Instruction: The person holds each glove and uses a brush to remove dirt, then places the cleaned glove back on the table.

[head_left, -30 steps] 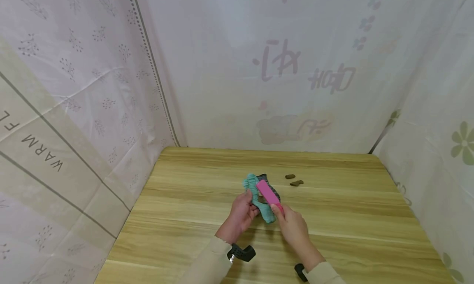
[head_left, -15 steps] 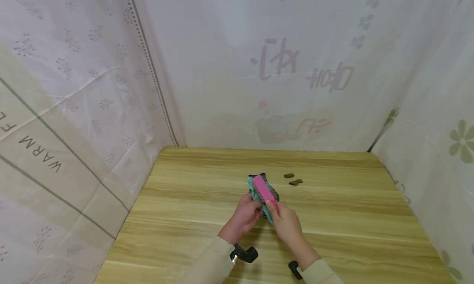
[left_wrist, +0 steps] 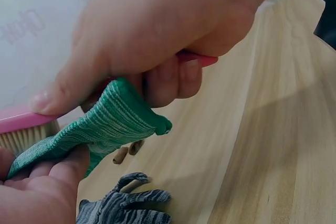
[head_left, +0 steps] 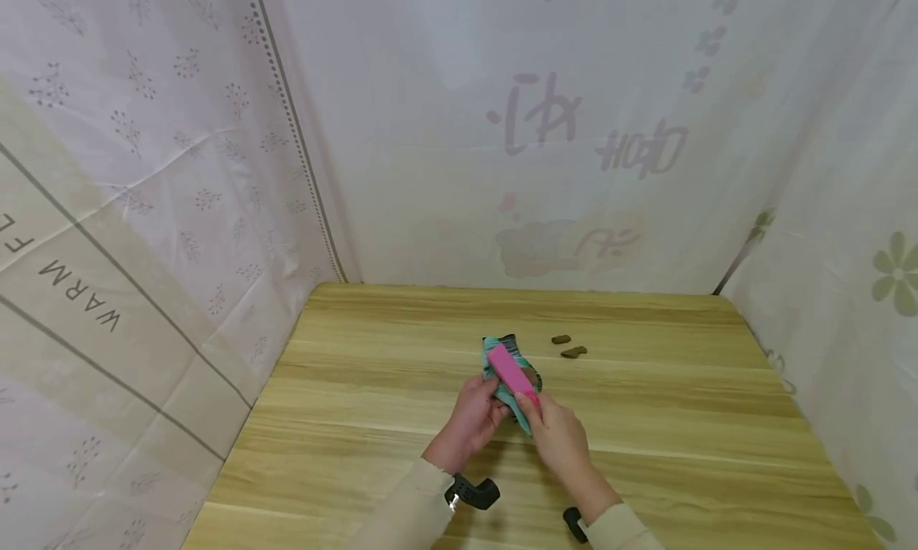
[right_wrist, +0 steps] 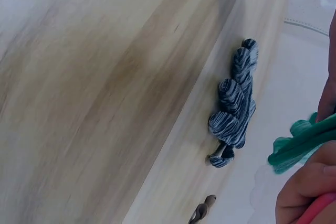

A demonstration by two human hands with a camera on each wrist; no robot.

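Observation:
My left hand (head_left: 472,422) holds a green knit glove (left_wrist: 113,114) above the table, its fingers under the cloth and thumb on top. The glove's cuff end sticks out toward the right in the left wrist view. My right hand (head_left: 562,434) grips the handle of a pink brush (head_left: 511,368). Pale bristles (left_wrist: 26,136) face down and touch the green glove. A dark grey striped knit glove (right_wrist: 239,103) lies on the table just beyond and below the hands. In the head view, the brush hides part of the green glove.
Two small brown pieces (head_left: 574,352) lie on the wooden table (head_left: 645,406), to the right of the dark glove. Printed fabric (head_left: 430,135) hangs behind the table and along both sides. Each wrist wears a black camera mount (head_left: 473,492).
The brush has moved slightly left, further over the green glove, with the right hand. The green glove looks narrower and less spread out than before. The brown pieces stay put.

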